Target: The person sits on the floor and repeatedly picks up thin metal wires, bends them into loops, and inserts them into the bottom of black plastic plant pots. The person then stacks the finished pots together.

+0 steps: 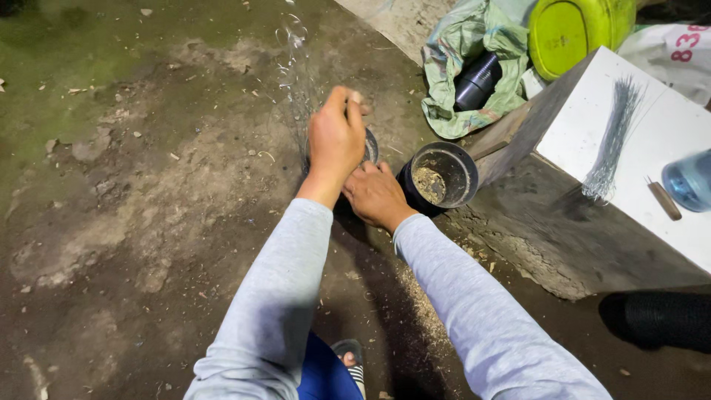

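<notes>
crumpled green sack, white printed sack

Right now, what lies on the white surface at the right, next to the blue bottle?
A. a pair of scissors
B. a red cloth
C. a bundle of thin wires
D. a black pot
C: a bundle of thin wires lies spread on the white surface, left of the blue bottle.

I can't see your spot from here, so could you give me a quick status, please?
Left hand raised, fingers pinched over small black pot. Right hand steadying it. Second pot with soil beside. Nothing blocking.
</notes>
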The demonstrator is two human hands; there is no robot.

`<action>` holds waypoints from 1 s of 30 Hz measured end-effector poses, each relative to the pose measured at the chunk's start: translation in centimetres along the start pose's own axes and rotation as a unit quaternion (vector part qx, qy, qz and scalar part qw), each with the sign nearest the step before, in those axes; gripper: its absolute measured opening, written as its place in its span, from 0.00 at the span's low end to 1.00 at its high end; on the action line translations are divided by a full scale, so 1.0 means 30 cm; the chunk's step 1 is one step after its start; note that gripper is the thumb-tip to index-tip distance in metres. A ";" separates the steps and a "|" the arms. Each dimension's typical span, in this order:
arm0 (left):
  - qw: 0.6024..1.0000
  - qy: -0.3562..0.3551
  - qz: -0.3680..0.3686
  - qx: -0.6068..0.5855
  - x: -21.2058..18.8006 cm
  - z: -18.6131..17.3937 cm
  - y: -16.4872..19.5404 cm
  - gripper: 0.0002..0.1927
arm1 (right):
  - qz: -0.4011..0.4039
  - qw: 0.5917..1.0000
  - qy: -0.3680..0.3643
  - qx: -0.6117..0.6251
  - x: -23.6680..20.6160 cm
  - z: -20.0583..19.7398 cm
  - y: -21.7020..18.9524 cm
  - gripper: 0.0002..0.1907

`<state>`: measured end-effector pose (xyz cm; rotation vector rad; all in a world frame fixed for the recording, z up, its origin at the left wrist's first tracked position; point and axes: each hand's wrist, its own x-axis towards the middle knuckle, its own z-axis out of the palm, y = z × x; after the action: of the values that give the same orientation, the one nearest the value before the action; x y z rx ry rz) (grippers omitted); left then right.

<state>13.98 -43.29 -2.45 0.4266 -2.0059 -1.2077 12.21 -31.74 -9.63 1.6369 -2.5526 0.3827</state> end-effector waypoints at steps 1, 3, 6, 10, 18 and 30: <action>1.000 0.005 -0.006 0.018 0.000 -0.009 0.001 0.10 | -0.004 1.000 0.015 0.014 -0.008 -0.002 -0.001 0.11; 0.996 0.014 -0.011 0.085 0.001 -0.040 -0.002 0.11 | -0.006 1.000 0.024 0.010 -0.015 0.000 -0.004 0.10; 0.978 0.021 0.000 0.206 0.000 -0.092 -0.015 0.10 | -0.011 0.999 0.041 -0.025 -0.022 0.003 -0.003 0.09; 0.963 0.035 0.002 0.267 -0.006 -0.136 -0.040 0.10 | -0.044 0.992 0.120 -0.015 -0.025 0.003 -0.008 0.09; 0.935 0.064 0.012 0.348 0.011 -0.150 -0.070 0.12 | -0.012 0.993 0.111 0.037 -0.049 -0.026 -0.008 0.16; 0.939 0.064 0.035 0.337 -0.032 -0.086 -0.052 0.16 | -0.003 0.992 0.120 0.044 -0.505 -0.029 0.017 0.29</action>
<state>16.39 -45.06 -3.47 0.7333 -2.2571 -0.3985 18.12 -17.95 -11.97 1.5215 -2.3836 0.6559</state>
